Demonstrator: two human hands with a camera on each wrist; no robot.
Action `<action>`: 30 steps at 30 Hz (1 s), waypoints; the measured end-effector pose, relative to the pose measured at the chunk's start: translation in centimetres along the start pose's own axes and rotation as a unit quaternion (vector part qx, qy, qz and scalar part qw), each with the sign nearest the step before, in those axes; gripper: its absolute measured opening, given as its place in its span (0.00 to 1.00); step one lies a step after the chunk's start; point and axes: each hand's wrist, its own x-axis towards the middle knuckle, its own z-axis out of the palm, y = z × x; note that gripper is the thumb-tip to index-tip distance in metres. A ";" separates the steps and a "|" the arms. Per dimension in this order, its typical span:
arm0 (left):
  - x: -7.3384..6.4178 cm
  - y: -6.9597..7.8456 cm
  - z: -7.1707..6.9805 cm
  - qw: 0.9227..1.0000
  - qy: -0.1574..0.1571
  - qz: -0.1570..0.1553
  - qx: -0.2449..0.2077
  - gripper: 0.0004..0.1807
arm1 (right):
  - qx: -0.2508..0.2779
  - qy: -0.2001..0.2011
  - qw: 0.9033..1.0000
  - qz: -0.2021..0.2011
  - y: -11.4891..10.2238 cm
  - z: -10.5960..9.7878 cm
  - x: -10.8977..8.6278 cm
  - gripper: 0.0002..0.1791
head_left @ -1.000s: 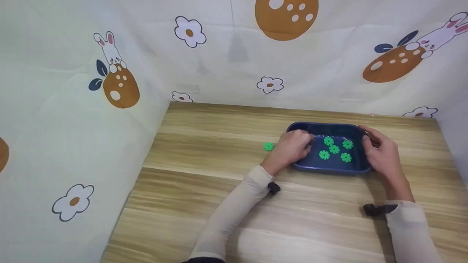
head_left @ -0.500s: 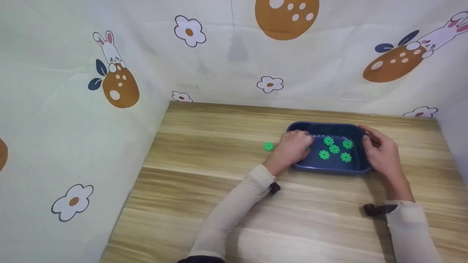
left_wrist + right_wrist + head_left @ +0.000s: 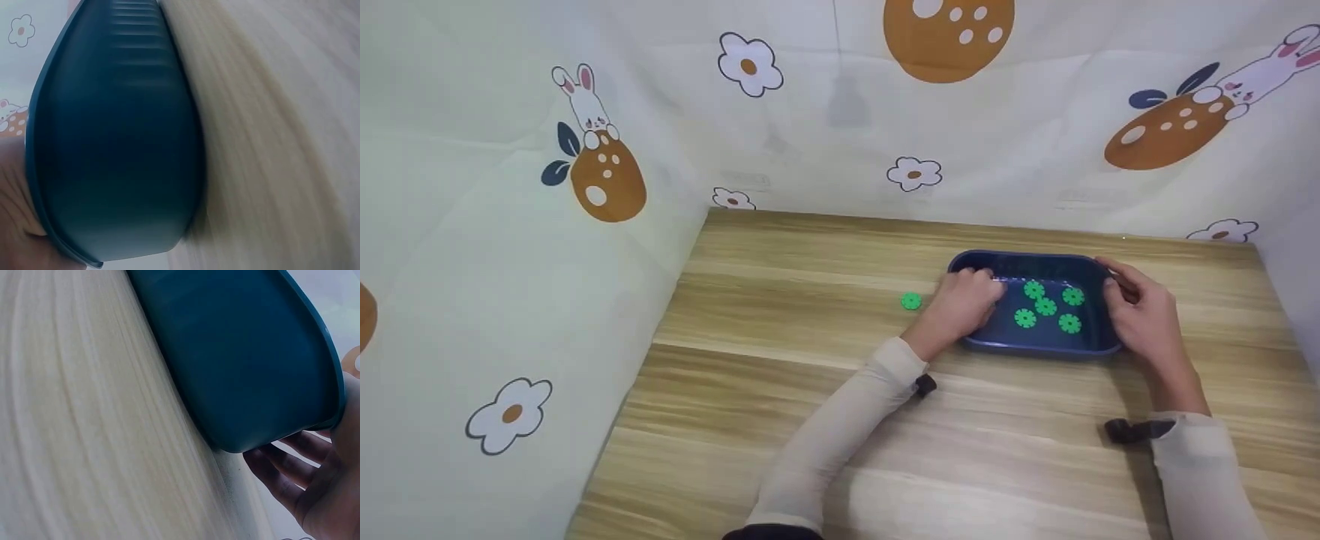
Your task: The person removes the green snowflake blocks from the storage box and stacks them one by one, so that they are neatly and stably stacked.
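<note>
In the head view, a dark blue plastic tray [image 3: 1039, 352] sits on the wood-grain tabletop [image 3: 780, 300] between both hands. The left hand [image 3: 962, 304] reaches over its left end, fingers bent down inside; whether they pinch anything I cannot tell, since the hand's back covers them. The right hand [image 3: 1146, 319] grips the opposite end, thumb at the rim. Only from above do five green notched discs [image 3: 1045, 302] show on the tray's floor, with a sixth disc [image 3: 911, 301] on the table beside the left hand. The left wrist view alone gives stepped ridges [image 3: 138, 34] along the outer wall; the right wrist view reveals fingers [image 3: 275, 478] against the tray's underside edge
</note>
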 end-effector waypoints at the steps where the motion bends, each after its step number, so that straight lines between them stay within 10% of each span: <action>1: 0.0 0.0 0.0 1.000 -0.001 0.001 -0.004 0.09 | 0.000 -0.001 1.000 0.001 0.0 0.0 0.0 0.23; 30: 0.2 -0.5 0.2 0.997 -0.006 0.039 -0.071 0.16 | 0.002 0.004 1.000 0.005 0.0 0.1 -0.1 0.23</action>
